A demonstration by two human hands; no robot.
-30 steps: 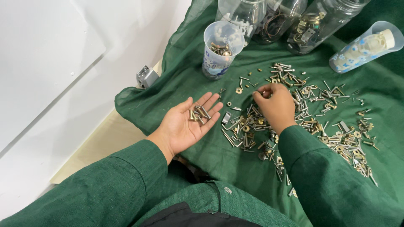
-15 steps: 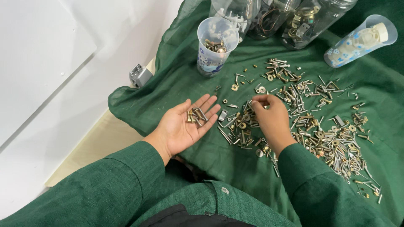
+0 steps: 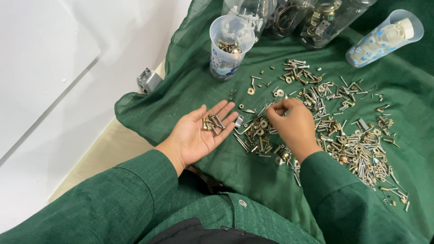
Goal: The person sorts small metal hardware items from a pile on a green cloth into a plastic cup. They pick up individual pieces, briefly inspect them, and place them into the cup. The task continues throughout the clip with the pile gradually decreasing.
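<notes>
- Several short screws (image 3: pixel 212 123) lie in the cupped, upturned left hand (image 3: pixel 199 133), fingers spread; their long axes run roughly along the fingers.
- Right hand (image 3: pixel 294 126) pinches at the screw pile (image 3: pixel 343 135), fingertips together; whether it grips a piece cannot be told.
- Green cloth (image 3: pixel 181 95) ends left of the palm; bare cloth lies beneath both wrists.

Printed label band (image 3: pixel 222 67) wraps upright clear cup; flower-printed cup (image 3: pixel 384 38) lies tipped, top right.
</notes>
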